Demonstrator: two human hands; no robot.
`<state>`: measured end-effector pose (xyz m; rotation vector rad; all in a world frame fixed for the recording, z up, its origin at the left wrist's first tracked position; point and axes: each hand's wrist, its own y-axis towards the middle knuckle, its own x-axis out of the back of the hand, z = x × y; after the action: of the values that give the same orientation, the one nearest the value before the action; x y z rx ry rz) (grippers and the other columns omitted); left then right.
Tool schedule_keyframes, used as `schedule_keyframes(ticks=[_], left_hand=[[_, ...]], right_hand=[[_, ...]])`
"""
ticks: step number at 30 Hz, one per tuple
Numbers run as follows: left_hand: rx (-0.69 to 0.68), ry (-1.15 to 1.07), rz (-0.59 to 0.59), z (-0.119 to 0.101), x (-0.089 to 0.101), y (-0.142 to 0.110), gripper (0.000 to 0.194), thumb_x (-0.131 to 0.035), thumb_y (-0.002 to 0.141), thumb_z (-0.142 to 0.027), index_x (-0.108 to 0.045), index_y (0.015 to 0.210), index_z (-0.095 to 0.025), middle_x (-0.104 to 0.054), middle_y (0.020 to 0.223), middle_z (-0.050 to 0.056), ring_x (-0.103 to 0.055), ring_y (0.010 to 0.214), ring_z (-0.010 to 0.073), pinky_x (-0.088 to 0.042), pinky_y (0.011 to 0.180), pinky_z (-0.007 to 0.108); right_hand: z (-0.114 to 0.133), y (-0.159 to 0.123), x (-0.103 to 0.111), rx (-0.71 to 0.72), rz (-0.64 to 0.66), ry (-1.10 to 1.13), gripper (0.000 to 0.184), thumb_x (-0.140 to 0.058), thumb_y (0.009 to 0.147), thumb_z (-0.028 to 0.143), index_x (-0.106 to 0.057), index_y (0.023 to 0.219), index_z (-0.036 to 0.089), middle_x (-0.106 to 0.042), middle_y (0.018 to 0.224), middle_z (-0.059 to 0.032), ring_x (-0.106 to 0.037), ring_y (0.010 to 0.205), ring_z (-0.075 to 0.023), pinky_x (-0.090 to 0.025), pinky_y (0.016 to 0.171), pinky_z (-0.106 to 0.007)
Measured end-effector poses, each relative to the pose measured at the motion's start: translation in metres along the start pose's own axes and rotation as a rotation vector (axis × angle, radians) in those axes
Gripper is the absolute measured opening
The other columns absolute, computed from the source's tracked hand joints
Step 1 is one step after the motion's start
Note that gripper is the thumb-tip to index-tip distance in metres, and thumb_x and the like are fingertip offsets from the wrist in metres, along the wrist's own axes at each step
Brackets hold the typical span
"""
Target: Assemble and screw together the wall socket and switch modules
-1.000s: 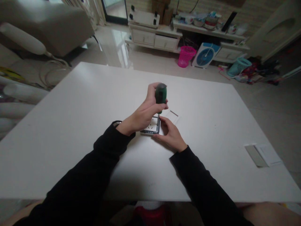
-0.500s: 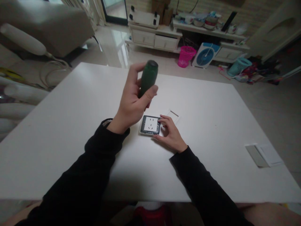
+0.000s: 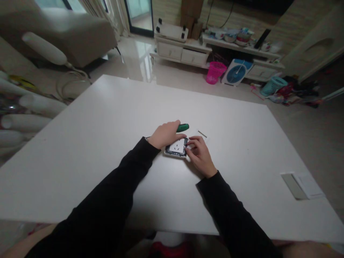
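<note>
A white wall socket (image 3: 177,146) with a dark frame lies face up on the white table (image 3: 236,200). My left hand (image 3: 167,133) is closed around a green-handled screwdriver (image 3: 183,127), lying low over the socket's upper left. Only the end of the handle shows, tipped toward the right; its shaft is hidden. My right hand (image 3: 199,153) is at the socket's right edge, thumb and fingertips pinched together by the frame. Whatever is between those fingertips is too small to make out. Just beyond the right hand lies a flat white cover plate (image 3: 202,134) with a dark slot.
Two flat pieces, one grey (image 3: 295,186) and one white (image 3: 310,184), lie near the table's right edge. Past the far edge stand a pink basket (image 3: 215,72), a blue-and-white fan (image 3: 236,72) and a white cabinet (image 3: 170,51). White padded tubes (image 3: 44,48) stand at the left.
My left hand has come down from above the table to the socket, and the screwdriver handle has tipped from upright to nearly flat. My right fingers have closed into a pinch at the socket's edge.
</note>
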<state>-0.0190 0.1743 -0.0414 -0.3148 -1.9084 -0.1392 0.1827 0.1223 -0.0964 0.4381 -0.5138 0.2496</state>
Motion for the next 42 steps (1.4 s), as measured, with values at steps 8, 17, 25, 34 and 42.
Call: schedule_keyframes(ticks=[8,17,25,34,42], left_hand=[[-0.068,0.079,0.03,0.002,-0.005,0.003,0.04,-0.059,0.099,-0.053,-0.058,0.12,-0.019,-0.073,0.121,0.013,-0.071,0.108,0.0324,-0.05,0.083,0.037],[-0.078,0.019,-0.003,0.003,-0.012,0.007,0.039,-0.059,0.099,-0.05,-0.058,0.123,-0.019,-0.073,0.122,0.015,-0.071,0.111,0.0324,-0.052,0.087,0.037],[-0.08,-0.007,-0.024,0.003,-0.016,0.009,0.038,-0.061,0.098,-0.047,-0.06,0.124,-0.02,-0.073,0.126,0.016,-0.071,0.115,0.0328,-0.054,0.092,0.039],[-0.072,-0.039,-0.049,0.002,-0.015,0.01,0.036,-0.056,0.099,-0.043,-0.063,0.124,-0.019,-0.075,0.119,0.018,-0.072,0.114,0.0343,-0.055,0.091,0.042],[-0.085,-0.058,-0.047,0.002,-0.015,0.011,0.034,-0.058,0.097,-0.038,-0.064,0.125,-0.02,-0.076,0.12,0.018,-0.072,0.114,0.0345,-0.053,0.09,0.041]], right_hand=[[0.016,0.039,0.024,0.115,0.299,-0.354,0.009,-0.069,0.086,0.01,-0.07,0.087,0.019,-0.063,0.11,-0.0098,-0.058,0.106,-0.0259,-0.049,0.095,-0.042],[0.043,0.076,0.028,-0.045,0.628,-0.76,0.009,-0.067,0.087,0.013,-0.075,0.085,0.017,-0.071,0.104,-0.0082,-0.062,0.082,-0.018,-0.043,0.072,-0.028],[0.056,0.076,0.019,-0.071,0.706,-0.939,0.018,-0.06,0.083,0.009,-0.074,0.088,0.019,-0.076,0.084,-0.0061,-0.065,0.074,-0.0186,-0.035,0.065,-0.028],[0.059,0.08,0.015,0.016,0.801,-1.047,0.021,-0.055,0.086,0.009,-0.071,0.099,0.015,-0.078,0.095,-0.0114,-0.07,0.084,-0.0222,-0.04,0.069,-0.029],[0.063,0.079,0.019,0.082,0.845,-0.997,0.021,-0.057,0.089,0.008,-0.065,0.107,0.015,-0.076,0.1,-0.0105,-0.069,0.088,-0.0207,-0.043,0.075,-0.028]])
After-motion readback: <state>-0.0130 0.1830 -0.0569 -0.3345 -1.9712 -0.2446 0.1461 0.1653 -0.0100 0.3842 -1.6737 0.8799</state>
